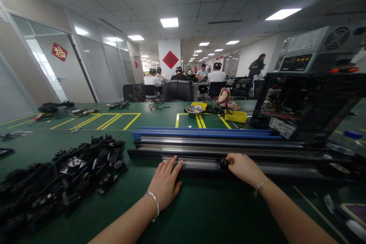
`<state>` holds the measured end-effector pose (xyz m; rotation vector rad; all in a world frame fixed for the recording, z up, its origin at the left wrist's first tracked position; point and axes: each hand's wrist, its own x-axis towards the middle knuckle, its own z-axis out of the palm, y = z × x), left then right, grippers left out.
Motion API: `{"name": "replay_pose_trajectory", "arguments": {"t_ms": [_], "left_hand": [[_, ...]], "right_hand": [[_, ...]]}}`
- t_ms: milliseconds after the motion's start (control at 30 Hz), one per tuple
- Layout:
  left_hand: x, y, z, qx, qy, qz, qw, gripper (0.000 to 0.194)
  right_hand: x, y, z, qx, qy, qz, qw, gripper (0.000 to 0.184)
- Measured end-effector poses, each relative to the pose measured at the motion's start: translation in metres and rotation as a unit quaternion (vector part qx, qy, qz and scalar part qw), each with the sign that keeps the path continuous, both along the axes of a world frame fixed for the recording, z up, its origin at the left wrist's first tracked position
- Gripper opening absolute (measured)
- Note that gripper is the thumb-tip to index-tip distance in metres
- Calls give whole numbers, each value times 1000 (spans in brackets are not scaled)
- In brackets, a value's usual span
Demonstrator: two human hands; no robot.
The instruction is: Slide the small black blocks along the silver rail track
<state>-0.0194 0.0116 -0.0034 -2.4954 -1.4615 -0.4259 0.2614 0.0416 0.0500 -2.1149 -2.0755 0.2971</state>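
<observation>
The left hand (165, 181) lies flat, palm down and fingers spread, on the green counter (200, 213), its fingertips pressed against the near edge of a long metal rail (197, 164) that runs across in front of the person. The right hand (241, 167) is curled, fingers pinched on a small black part (224, 161) seated on that same rail, a little to the right of the other hand. This looks like the fitting step: one hand steadies the rail while the other seats or slides the part along it. The next move likely calls for keeping the rail from shifting and pushing the part straight along the groove, not tilted. Behind the rail lie more long rails, one blue (206, 132). A heap of similar black parts (65, 175) sits to the left on the counter, and an open computer case (309, 103) stands to the right. Farther back are a steel bowl (194, 110) and a yellow tray (236, 116).
</observation>
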Motion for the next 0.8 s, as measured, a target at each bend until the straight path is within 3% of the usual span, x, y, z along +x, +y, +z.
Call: {"name": "replay_pose_trajectory", "arguments": {"t_ms": [800], "left_hand": [[1,0,0,-6,4,2,1000,61]], "right_hand": [[-14,-4,-7,44,54,93,993,27]]}}
